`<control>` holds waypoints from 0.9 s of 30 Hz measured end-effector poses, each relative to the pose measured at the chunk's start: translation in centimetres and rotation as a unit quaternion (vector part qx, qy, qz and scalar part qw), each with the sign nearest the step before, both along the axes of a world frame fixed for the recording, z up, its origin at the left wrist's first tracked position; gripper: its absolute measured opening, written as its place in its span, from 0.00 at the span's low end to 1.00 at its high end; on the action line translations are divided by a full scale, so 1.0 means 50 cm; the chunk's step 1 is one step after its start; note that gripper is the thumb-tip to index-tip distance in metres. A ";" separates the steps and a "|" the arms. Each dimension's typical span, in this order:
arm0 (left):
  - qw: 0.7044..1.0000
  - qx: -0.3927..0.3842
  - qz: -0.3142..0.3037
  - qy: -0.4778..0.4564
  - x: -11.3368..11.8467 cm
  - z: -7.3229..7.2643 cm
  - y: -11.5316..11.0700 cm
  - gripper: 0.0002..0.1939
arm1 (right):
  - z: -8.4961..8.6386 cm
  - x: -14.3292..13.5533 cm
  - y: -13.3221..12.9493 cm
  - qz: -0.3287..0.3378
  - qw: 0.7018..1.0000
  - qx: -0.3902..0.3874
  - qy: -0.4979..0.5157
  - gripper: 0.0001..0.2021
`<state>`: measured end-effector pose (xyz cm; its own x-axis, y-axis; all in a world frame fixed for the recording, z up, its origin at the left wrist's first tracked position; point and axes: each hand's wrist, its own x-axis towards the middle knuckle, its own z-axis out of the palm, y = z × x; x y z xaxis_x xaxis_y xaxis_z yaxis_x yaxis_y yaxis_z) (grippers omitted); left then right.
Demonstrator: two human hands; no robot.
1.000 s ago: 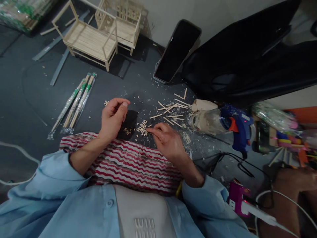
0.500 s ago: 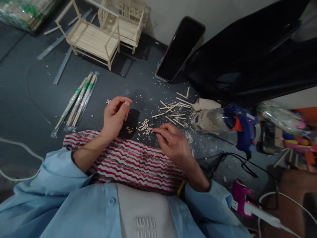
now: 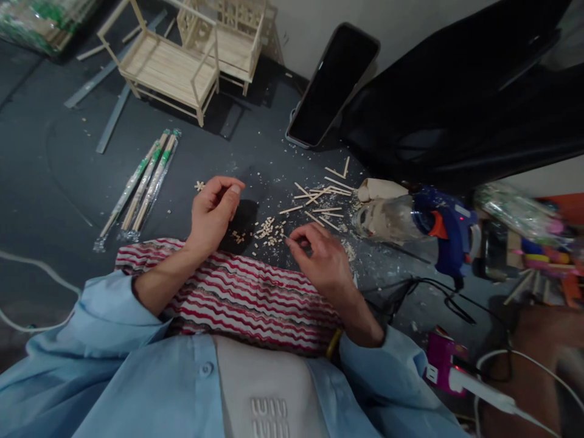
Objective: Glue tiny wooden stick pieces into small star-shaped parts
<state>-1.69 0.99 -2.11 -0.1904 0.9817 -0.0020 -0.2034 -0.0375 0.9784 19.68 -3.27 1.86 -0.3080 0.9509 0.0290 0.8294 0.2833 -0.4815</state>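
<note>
My left hand is raised over the dark table, its thumb and fingers pressed together; whatever it may hold is too small to make out. Just behind it lies a small flower-shaped wooden piece. My right hand pinches at the right edge of a pile of tiny cut wooden bits. Something thin shows at its fingertips, too small to name. A smaller group of bits lies nearer my left hand. Thin wooden sticks are scattered beyond my right hand.
A miniature wooden bench stands at the back left, near wrapped stick bundles and metal rulers. A phone leans at the back. To the right are a plastic bottle, a blue glue gun and its black cable.
My right hand has drawn back slightly to the right from the pile, and its index finger is more curled. My left hand has hardly moved.
</note>
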 end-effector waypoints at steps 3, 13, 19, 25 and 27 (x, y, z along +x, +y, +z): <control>1.000 0.000 0.000 -0.002 0.000 0.000 0.000 0.07 | 0.001 -0.001 -0.002 -0.024 0.999 0.008 -0.021 0.07; 1.000 0.006 -0.004 0.004 0.001 0.000 0.000 0.07 | -0.003 0.014 -0.004 -0.128 0.984 0.057 -0.114 0.09; 1.000 0.009 -0.005 0.007 0.001 -0.002 0.000 0.06 | -0.001 0.014 0.001 0.002 0.992 0.088 -0.092 0.12; 1.000 0.007 -0.004 0.027 0.003 0.001 -0.005 0.07 | -0.003 0.006 0.008 0.065 0.994 0.074 -0.042 0.10; 0.999 0.008 -0.006 0.044 0.004 0.003 -0.008 0.07 | -0.007 0.006 0.012 0.076 0.994 0.065 -0.048 0.10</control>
<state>-1.47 0.59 -1.97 -0.1778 0.9836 0.0294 -0.1171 -0.0508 0.9918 19.96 -2.66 1.51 -0.4548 0.8835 0.1117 0.8127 0.4631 -0.3537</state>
